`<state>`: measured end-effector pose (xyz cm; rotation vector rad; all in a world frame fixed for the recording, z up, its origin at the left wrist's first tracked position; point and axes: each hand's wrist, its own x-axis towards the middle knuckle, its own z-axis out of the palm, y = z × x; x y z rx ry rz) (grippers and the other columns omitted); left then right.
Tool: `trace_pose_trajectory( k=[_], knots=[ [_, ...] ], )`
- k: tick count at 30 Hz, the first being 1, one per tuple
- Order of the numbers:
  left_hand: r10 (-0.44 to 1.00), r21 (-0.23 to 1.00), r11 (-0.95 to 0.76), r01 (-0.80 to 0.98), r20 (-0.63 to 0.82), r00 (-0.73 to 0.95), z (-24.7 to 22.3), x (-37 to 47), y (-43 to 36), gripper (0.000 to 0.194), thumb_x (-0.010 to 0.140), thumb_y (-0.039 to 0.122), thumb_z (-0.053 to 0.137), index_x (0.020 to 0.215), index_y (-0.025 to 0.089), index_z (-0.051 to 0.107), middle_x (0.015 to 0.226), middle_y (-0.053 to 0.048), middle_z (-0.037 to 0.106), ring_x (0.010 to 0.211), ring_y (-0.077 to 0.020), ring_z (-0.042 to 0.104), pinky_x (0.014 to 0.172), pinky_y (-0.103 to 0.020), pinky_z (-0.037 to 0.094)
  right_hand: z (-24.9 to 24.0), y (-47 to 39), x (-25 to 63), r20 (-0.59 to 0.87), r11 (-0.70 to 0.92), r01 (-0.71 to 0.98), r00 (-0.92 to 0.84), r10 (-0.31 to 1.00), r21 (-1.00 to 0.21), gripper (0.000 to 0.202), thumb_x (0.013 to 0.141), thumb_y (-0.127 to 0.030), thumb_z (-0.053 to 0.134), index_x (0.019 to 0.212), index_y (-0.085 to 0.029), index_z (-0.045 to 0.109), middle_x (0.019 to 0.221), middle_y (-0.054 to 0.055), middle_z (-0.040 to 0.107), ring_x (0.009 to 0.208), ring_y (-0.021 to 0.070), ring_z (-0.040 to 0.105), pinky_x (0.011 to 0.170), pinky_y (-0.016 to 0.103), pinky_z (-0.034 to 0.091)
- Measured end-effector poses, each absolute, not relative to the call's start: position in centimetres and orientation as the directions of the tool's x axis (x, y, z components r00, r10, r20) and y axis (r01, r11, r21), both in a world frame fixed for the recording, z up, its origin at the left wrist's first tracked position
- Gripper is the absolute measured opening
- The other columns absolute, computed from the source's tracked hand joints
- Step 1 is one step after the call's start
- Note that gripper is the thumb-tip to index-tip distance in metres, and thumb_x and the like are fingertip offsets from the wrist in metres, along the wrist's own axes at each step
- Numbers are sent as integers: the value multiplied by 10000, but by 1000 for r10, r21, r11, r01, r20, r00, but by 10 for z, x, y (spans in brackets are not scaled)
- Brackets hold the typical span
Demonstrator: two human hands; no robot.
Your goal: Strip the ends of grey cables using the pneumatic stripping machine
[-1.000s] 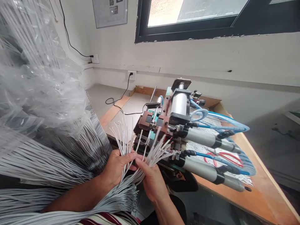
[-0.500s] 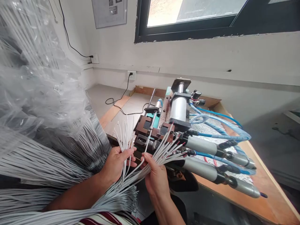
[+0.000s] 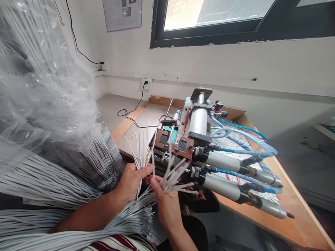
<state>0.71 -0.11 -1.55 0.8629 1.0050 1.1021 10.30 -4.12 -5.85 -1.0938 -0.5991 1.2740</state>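
Observation:
My left hand [image 3: 131,183] is closed around a fan of thin white cables [image 3: 141,150], their ends pointing up. Close beside it on the right, my right hand [image 3: 169,204] grips a second bunch of white cables [image 3: 172,179]; its ends splay right, blurred, with reddish tips on some. A single white cable [image 3: 153,157] stands upright between the two hands, its lower end at my right thumb and fingers. Just beyond both hands is a machine with brown clamp blocks [image 3: 186,147] and a silver air cylinder [image 3: 198,121]. The cable lengths trail down across my lap.
Large piles of grey-white cable [image 3: 52,177], partly under clear plastic wrap [image 3: 52,104], fill the left side. Two long grey cylinders [image 3: 222,188] and blue air hoses [image 3: 243,151] jut out to the right. A wooden-edged bench [image 3: 295,216] carries the machine. A black cord [image 3: 136,122] runs behind.
My right hand has moved left, towards my left hand, with its bunch. The single cable that reached up to the machine's front is now away from it, upright between my hands.

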Motion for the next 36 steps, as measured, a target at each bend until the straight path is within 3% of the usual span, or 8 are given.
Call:
trace_pose_trajectory(
  k=[5,10,14,22,26,30,36],
  knots=[
    [969,933,248,-260,-236,75,-7,7,0,287,644,372,665,698,92,699,592,-20,549,529,-98,500,454,-207,394,-58,-31,109,-271,11,-531,449,851,-847,254,573,-369,753,700,-159,690,589,0,628,602,131,527,667,278,398],
    [970,944,244,-223,-235,69,-7,5,1,294,677,375,630,760,101,698,537,14,509,477,-85,496,469,-211,404,-50,-21,113,-405,-59,-695,346,847,-716,254,479,-287,797,650,-131,691,548,6,609,532,103,499,536,226,391],
    [977,960,209,-187,-197,82,-12,3,1,294,690,377,629,775,100,682,513,22,520,454,-80,499,489,-215,407,-48,-18,113,-442,-65,-746,320,838,-663,248,456,-246,808,640,-130,688,571,9,616,538,99,509,528,211,407],
    [953,931,282,-232,-243,182,-21,3,-9,201,586,246,719,611,137,553,514,17,573,506,-109,530,492,-225,443,-38,-24,110,-343,-184,-705,90,935,-685,309,541,-352,780,735,-134,678,551,-13,568,504,108,489,491,238,404],
    [944,931,294,-215,-249,216,-22,3,-12,195,635,281,692,643,117,588,577,-14,598,554,-120,551,531,-240,468,-41,-31,106,-342,-100,-693,221,913,-714,290,514,-337,793,693,-152,659,569,-11,587,533,122,509,530,256,417],
    [964,931,265,-250,-250,90,-22,3,-12,292,676,378,645,778,105,656,624,-22,582,611,-149,573,543,-274,501,-45,-32,107,-341,-38,-648,350,872,-761,262,503,-329,787,649,-149,665,581,-4,598,550,115,501,562,250,405],
    [980,970,189,-151,-177,90,-24,-2,-11,329,725,410,591,863,127,686,569,11,559,526,-122,563,572,-269,484,-45,-24,112,-393,-76,-689,316,863,-721,236,483,-291,787,612,-138,664,556,-1,594,521,108,487,529,236,386]
  ],
)
